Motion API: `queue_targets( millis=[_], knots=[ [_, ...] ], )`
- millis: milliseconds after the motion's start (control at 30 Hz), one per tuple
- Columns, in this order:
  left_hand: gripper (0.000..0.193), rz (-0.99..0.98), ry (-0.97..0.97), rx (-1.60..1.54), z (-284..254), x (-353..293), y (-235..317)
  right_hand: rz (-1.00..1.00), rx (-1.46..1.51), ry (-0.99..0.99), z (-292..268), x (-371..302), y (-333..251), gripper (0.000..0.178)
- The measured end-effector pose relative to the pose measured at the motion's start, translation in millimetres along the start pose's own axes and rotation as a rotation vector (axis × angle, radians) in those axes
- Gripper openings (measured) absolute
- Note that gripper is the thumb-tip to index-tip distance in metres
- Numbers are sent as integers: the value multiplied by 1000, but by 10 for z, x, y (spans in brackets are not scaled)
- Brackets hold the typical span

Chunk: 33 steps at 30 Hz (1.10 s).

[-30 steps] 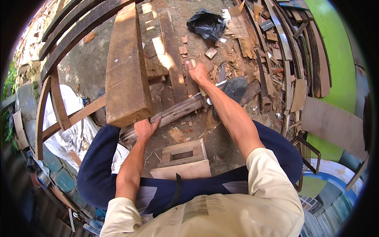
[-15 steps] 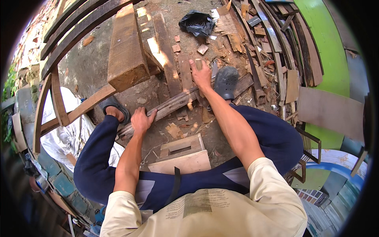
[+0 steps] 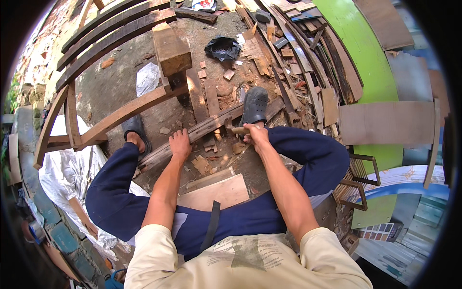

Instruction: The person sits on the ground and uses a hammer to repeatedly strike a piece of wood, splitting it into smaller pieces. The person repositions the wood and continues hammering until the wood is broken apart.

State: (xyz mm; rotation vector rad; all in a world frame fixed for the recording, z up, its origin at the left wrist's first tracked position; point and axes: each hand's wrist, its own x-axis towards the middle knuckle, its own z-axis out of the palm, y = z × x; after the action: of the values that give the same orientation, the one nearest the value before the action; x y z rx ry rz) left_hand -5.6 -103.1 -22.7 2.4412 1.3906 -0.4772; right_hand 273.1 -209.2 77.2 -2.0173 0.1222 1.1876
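Note:
A long weathered wooden beam (image 3: 211, 124) lies slantwise on the ground between my feet, its right part under the front of my right clog (image 3: 254, 103). My left hand (image 3: 179, 143) rests on the beam's near edge, left of the middle, with the fingers spread. Beside the clog, my right hand (image 3: 256, 137) is closed around the light wooden handle of a hammer (image 3: 236, 130). The hammer's dark head is at the beam's near edge; whether it touches the wood I cannot tell.
A wooden box-like piece (image 3: 214, 191) sits in front of my lap. A slatted wooden frame (image 3: 115, 41) with a thick post (image 3: 172, 55) stands at the upper left. Scrap planks (image 3: 308, 62) and a black plastic bag (image 3: 222, 48) lie farther off. White sheeting (image 3: 72, 178) lies at the left.
My right hand has come down toward me, and the hammer has swung from upright to lying sideways near the beam. My left hand stays on the beam. The view has shifted.

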Motion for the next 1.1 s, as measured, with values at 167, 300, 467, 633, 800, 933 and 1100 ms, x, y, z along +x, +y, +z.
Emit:
queue_targets(
  millis=[167, 300, 467, 633, 800, 933, 1100],
  knots=[
    [53, 32, 62, -70, 71, 44, -56, -68, -181, 27, 18, -157, 422, 32],
    [50, 10, 31, -54, 9, 59, 51, -283, -699, 48, 90, 70, 562, 31],
    [57, 24, -24, -78, -48, 120, -58, 1, -982, -306, 268, 11, 177, 21],
    [69, 89, -39, -107, -58, 148, -123, 127, -1176, -403, 405, 123, 205, 23],
    [74, 118, -115, -112, -161, 130, -174, 132, -1641, -501, 531, 143, 386, 37],
    [73, 151, -90, -66, -214, 133, -136, -83, -1536, -388, 236, 167, 1014, 37],
    [73, 127, -9, -52, -203, 59, -147, 116, -627, -432, -144, -63, 725, 47]
  ],
)
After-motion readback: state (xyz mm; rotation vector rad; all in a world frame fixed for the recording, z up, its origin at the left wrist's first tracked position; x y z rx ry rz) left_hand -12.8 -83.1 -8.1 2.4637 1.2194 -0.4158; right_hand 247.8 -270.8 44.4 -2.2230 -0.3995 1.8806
